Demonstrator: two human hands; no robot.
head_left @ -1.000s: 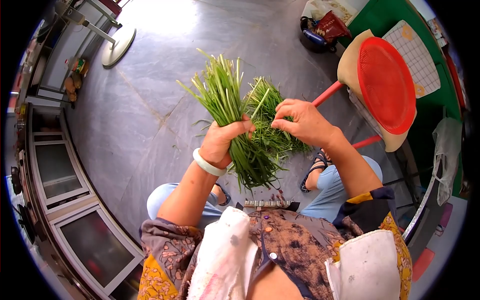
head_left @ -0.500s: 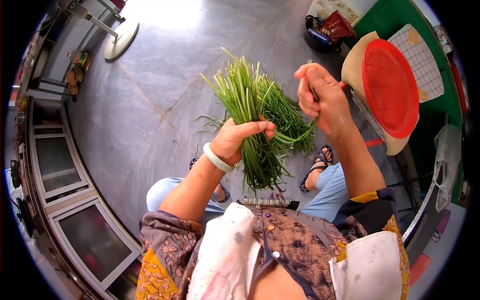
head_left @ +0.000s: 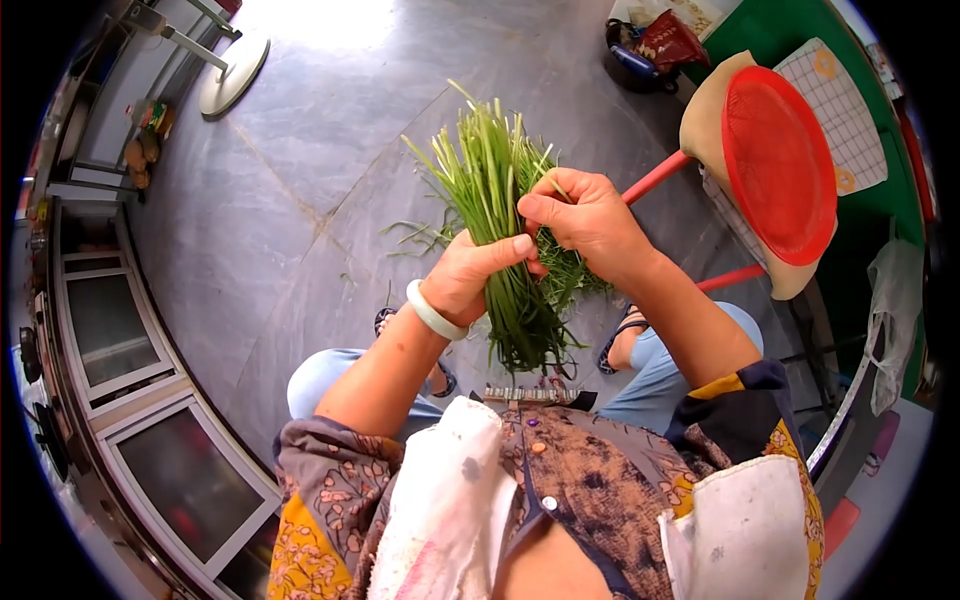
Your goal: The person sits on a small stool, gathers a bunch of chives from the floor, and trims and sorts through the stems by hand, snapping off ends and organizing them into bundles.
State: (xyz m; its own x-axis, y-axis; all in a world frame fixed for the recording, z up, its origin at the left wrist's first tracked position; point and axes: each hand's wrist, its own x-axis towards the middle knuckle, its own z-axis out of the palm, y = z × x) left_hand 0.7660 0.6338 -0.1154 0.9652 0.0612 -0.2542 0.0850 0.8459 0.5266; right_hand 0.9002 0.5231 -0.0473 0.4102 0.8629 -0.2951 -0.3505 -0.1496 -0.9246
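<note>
My left hand (head_left: 472,275), with a pale bangle at its wrist, is wrapped round a thick bunch of green chives (head_left: 488,180). The pale stalk ends point up and away from me, and the dark leaves hang below the fist. Right beside the bunch, my right hand (head_left: 590,222) is closed in a pinch on chives, with a thin stalk showing above its fingers. Behind both hands a loose pile of chives (head_left: 570,272) lies on the floor, partly hidden by the right hand and the bunch.
Loose chive scraps (head_left: 415,235) lie on the grey tiled floor (head_left: 290,130). At right, a red plastic basket (head_left: 780,170) rests on a red-legged stool (head_left: 655,178). A dark pot (head_left: 640,75) stands farther back. Glass-fronted cabinets (head_left: 185,480) line the left side, near a round stand base (head_left: 235,75).
My right hand has come in leftward and down from beside the basket to the bunch. My left hand keeps its hold, nearly still.
</note>
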